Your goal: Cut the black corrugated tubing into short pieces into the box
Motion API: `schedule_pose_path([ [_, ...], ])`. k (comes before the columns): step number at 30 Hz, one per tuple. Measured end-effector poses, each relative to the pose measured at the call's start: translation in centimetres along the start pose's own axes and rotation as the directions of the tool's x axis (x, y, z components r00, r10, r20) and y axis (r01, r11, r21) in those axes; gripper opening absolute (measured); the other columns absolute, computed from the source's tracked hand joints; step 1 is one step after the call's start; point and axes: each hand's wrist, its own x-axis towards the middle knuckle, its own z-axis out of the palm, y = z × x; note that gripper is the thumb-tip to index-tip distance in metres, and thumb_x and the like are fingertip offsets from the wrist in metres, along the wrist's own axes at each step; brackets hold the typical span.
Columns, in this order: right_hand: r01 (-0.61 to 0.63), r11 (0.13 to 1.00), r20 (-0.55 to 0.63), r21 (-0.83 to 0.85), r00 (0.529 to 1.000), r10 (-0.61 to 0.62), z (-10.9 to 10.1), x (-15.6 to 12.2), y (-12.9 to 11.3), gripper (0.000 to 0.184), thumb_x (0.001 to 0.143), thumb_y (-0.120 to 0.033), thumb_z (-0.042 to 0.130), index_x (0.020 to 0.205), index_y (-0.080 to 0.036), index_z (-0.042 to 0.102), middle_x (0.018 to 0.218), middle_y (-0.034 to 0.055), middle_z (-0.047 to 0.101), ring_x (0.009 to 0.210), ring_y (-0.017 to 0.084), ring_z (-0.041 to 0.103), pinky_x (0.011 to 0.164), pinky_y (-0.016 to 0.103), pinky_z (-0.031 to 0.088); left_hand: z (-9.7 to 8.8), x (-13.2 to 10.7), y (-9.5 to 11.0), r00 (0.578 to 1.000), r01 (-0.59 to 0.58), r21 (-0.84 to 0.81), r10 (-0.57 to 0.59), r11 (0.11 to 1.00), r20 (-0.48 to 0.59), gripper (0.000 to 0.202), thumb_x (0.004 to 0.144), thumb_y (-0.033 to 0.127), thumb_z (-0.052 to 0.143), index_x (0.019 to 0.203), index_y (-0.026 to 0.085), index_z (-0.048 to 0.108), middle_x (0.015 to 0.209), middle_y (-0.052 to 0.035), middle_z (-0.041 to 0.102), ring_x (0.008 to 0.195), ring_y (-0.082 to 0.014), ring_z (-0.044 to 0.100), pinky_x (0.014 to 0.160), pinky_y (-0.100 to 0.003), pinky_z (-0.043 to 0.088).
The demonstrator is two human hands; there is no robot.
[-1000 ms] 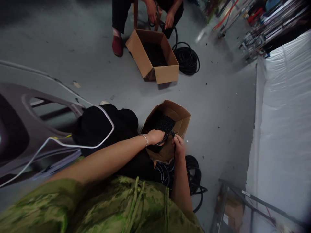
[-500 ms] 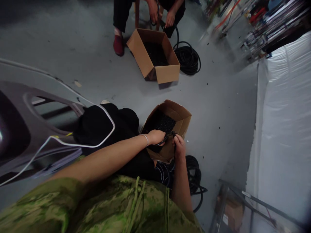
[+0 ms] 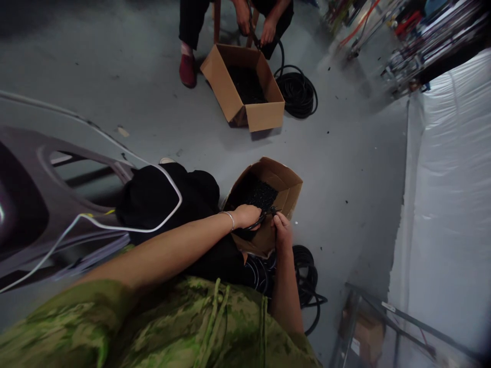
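Gripping scissor-like tool in curled fingers of left hand; pinching black hose in right hand at tool's 3 o'clock, presumably for steadiness; holding both over open box, likely for collecting black pieces

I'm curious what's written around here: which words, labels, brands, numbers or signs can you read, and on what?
No text is readable.
Small white label on the grey metal rail: too blurred.
Pale label on the brown cardboard box at lower right: too small.
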Motion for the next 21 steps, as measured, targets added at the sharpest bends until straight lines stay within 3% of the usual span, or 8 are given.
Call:
schedule_pose_path([
  [7, 0.063, 0.992, 0.029, -0.111, 0.998, -0.060, -0.3, 0.6, -0.8, 0.034, 0.086, -0.048, 0.052, 0.074, -0.020, 0.066, 0.062, 0.0002, 0.058, 0.061, 0.016, 0.050, 0.061, 0.027, 0.041, 0.4, 0.2, -0.2, 1.000, 0.015, 0.023, -0.015, 1.000, -0.010, 0.037, 0.081, 0.037, 0.061, 0.106, 0.010, 0.068, 0.106, -0.0205, 0.072, 0.097, -0.0307, 0.070, 0.082, -0.034, 0.055],
  [13, 0.122, 0.970, 0.073, -0.211, 0.991, -0.109, -0.4, 0.6, -1.3, 0.036, 0.088, -0.046, 0.049, 0.063, -0.022, 0.058, 0.056, -0.0013, 0.051, 0.060, 0.016, 0.048, 0.060, 0.027, 0.039, 0.5, 0.3, -0.3, 0.999, 0.034, 0.025, -0.034, 0.999, 0.003, 0.035, 0.081, 0.039, 0.061, 0.102, 0.011, 0.069, 0.105, -0.0187, 0.072, 0.096, -0.0283, 0.070, 0.080, -0.030, 0.054],
  [21, 0.171, 0.954, 0.094, -0.246, 0.984, -0.153, -0.3, 0.5, -1.8, 0.035, 0.089, -0.044, 0.047, 0.062, -0.022, 0.050, 0.061, -0.0021, 0.049, 0.063, 0.015, 0.046, 0.064, 0.026, 0.038, 0.6, 0.2, -0.1, 0.999, 0.028, 0.037, -0.027, 0.999, -0.026, 0.039, 0.088, 0.040, 0.050, 0.105, 0.010, 0.069, 0.106, -0.0195, 0.072, 0.097, -0.0302, 0.070, 0.081, -0.033, 0.055],
])
